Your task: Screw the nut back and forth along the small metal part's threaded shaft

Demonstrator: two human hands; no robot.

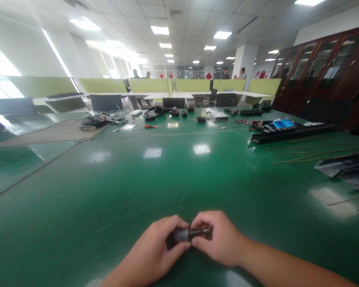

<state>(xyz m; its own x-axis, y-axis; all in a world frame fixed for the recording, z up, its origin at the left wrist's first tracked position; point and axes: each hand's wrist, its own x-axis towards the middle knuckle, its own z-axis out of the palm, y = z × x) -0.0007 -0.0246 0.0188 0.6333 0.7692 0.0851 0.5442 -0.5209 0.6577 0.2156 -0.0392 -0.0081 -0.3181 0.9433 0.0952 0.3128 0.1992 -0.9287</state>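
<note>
Low in the head view, a small dark cylindrical part (pixel 183 235) with a grey body and a thin metal tip lies sideways between both hands, above the green table (pixel 131 191). My left hand (pixel 164 243) is closed round its thicker left end, thumb below and fingers above. The fingers of my right hand (pixel 217 235) pinch the narrower, ribbed right end, and the tip points into that palm. The fingertips of the two hands nearly meet. The far end of the part inside my left hand is hidden.
Across the table's far side are a red screwdriver (pixel 150 126), black parts (pixel 201 119), a white box (pixel 219 116) and a pile of electronics (pixel 98 120). To the right lie a black metal channel (pixel 290 133), thin rods (pixel 305 156) and metal pieces (pixel 344 165). People are in the background.
</note>
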